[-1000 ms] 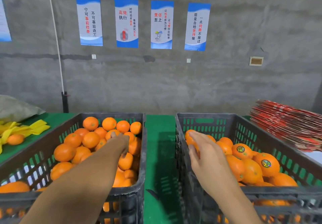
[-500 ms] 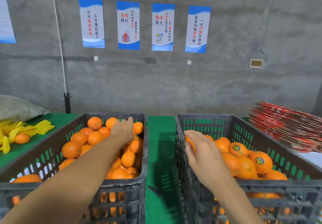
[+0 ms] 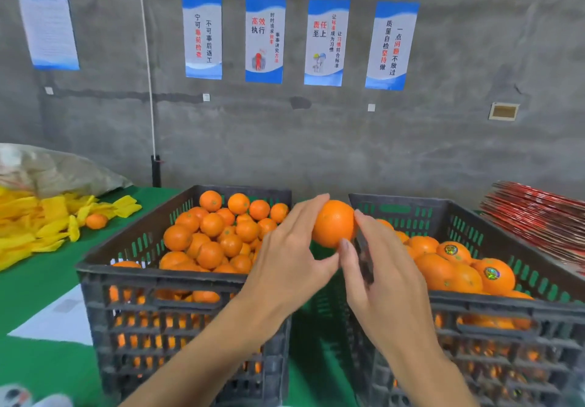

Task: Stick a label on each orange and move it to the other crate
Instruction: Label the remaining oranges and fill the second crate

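Two dark plastic crates stand side by side on a green table. The left crate (image 3: 177,275) holds many unlabelled oranges (image 3: 210,224). In the right crate (image 3: 493,303) lie oranges with round labels (image 3: 492,275). Above the gap between the crates my left hand (image 3: 292,256) holds one orange (image 3: 332,224) with fingers curled round its left side. My right hand (image 3: 380,267) touches the orange's right side with forefinger and thumb. Whether a label sits under those fingers is hidden.
Yellow wrappers (image 3: 41,223) and a lone orange (image 3: 96,221) lie at the left, with a grey sack (image 3: 57,169) behind. A white sheet (image 3: 60,318) lies front left. Red flat cartons (image 3: 538,219) are stacked at the right. A concrete wall with posters rises behind.
My left hand has lifted an orange out of the left crate and brought it over the gap. My right hand has left the right crate and come to meet that orange.
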`<state>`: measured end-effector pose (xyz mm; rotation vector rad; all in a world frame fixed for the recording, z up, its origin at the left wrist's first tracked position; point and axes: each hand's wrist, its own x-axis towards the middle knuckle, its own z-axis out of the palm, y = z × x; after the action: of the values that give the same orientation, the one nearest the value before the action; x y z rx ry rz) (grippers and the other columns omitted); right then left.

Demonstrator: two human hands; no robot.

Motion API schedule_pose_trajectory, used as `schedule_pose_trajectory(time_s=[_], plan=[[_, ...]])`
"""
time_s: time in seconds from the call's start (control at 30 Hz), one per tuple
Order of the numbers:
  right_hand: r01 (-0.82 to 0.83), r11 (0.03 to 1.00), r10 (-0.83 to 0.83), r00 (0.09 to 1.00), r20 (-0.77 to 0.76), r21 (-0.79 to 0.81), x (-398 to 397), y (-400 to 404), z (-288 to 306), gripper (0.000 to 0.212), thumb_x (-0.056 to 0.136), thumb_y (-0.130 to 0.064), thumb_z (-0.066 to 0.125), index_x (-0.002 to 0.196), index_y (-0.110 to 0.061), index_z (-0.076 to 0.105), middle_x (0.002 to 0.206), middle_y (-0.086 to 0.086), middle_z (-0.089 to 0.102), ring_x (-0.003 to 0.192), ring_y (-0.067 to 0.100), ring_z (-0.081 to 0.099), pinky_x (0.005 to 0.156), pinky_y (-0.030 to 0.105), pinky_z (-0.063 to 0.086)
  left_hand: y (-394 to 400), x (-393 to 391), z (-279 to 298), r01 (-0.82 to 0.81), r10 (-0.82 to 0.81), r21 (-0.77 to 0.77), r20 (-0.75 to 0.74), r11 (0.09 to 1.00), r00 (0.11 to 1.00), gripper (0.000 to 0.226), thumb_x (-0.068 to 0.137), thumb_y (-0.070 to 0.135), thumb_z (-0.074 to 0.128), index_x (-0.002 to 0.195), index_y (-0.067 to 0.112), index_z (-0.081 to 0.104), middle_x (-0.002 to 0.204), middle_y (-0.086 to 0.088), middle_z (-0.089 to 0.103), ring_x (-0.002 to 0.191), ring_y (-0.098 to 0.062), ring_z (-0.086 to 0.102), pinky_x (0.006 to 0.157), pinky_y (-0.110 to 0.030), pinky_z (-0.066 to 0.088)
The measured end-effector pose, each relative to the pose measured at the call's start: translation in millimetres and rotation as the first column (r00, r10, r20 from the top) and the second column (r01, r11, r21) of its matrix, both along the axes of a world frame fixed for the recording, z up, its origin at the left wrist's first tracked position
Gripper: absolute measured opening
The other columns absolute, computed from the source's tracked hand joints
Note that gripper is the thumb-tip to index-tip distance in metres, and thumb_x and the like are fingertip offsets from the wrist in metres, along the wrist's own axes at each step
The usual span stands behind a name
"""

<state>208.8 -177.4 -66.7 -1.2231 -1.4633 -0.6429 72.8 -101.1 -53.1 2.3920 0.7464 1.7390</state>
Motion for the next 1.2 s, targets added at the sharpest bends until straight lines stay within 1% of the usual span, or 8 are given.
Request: schedule_pose_trajectory(time_s=[0.17,0.37,0.5,0.6,0.77,0.9,1.03,1.2], plan=[[-0.191,0.98,0.179,0.964,-0.196,-0.045,-4.6,-35.6,-57.6,0.041,0.1,-0.029,0.061,0.136,-0.011,0.058,0.133,0.002,0.051,0.121,0.01,0.055,0.094,0.009,0.042,-34.0,-0.6,-72.5,0.261,-0.254,-0.193,0.063,0.946,0.965,0.067,0.091,0.041,0.076,0.149,0.034,0.043,0.147,0.017,0.045,0.135,-0.012,0.052,0.096,-0.033,0.057],[-0.229,0.883,0.127,0.957,-0.259,-0.411,10.5,-47.2,-155.9,0.03,0.104,-0.028,0.059,0.133,-0.018,0.059,0.132,-0.012,0.05,0.123,0.0,0.051,0.095,0.011,0.042,-51.8,12.0,-182.9,0.23,-0.272,-0.64,0.034,0.733,0.962,0.055,0.098,0.037,0.067,0.142,0.047,0.035,0.14,0.021,0.039,0.123,-0.004,0.056,0.1,-0.035,0.055],[-0.223,0.793,0.092,0.964,-0.251,-0.567,13.9,-41.2,-194.5,0.026,0.106,-0.026,0.054,0.131,-0.021,0.059,0.133,-0.015,0.049,0.122,-0.002,0.051,0.099,0.02,0.045,-48.5,18.9,-226.6,0.136,-0.225,-0.735,-0.023,0.664,0.974,0.058,0.101,0.026,0.063,0.139,0.043,0.024,0.137,0.01,0.039,0.119,0.001,0.054,0.093,-0.014,0.047],[-0.231,0.72,0.084,0.965,-0.249,-0.654,16.0,-40.1,-205.7,0.031,0.107,-0.02,0.051,0.136,-0.017,0.06,0.14,-0.011,0.051,0.127,-0.001,0.049,0.108,0.024,0.042,-50.2,19.5,-245.0,0.121,-0.226,-0.755,-0.038,0.645,0.973,0.056,0.104,0.025,0.058,0.142,0.044,0.022,0.137,0.01,0.034,0.117,0.017,0.046,0.09,-0.007,0.045],[-0.225,0.656,0.05,0.965,-0.256,-0.72,23.6,-44.5,-209.6,0.037,0.105,-0.009,0.051,0.139,-0.019,0.059,0.14,-0.013,0.054,0.124,0.002,0.052,0.106,0.019,0.042,-42.7,27.8,-254.1,0.108,-0.173,-0.747,-0.01,0.656,0.985,0.054,0.105,0.029,0.055,0.139,0.051,0.019,0.136,0.01,0.031,0.108,0.006,0.052,0.086,-0.005,0.043],[-0.012,0.563,-0.056,0.997,-0.052,-0.826,29.9,-56.6,-217.9,0.023,0.105,-0.035,0.047,0.123,-0.039,0.061,0.107,-0.019,0.048,0.092,0.006,0.055,0.073,0.024,0.049,-38.5,35.2,-255.7,0.086,-0.132,-0.736,-0.004,0.671,0.991,0.052,0.105,0.037,0.052,0.141,0.052,0.017,0.142,0.01,0.027,0.114,-0.012,0.052,0.092,-0.02,0.045],[0.134,0.482,-0.125,0.989,0.083,-0.866,30.0,-62.0,-226.9,0.03,0.101,-0.057,0.041,0.115,-0.04,0.062,0.102,-0.013,0.039,0.084,0.011,0.055,0.067,0.026,0.049,-37.3,33.9,-260.5,0.068,-0.107,-0.733,-0.007,0.676,0.994,0.056,0.102,0.042,0.049,0.151,0.041,0.023,0.143,0.016,0.026,0.12,-0.022,0.054,0.099,-0.039,0.051],[0.237,0.494,-0.152,0.971,0.185,-0.836,23.2,-56.2,-226.7,0.047,0.089,-0.076,0.046,0.107,-0.039,0.069,0.097,-0.012,0.044,0.072,0.014,0.059,0.059,0.024,0.04,-40.5,32.2,-259.9,0.091,-0.082,-0.733,0.048,0.674,0.995,0.059,0.101,0.041,0.048,0.154,0.03,0.025,0.141,0.011,0.027,0.122,-0.023,0.051,0.101,-0.041,0.049]])
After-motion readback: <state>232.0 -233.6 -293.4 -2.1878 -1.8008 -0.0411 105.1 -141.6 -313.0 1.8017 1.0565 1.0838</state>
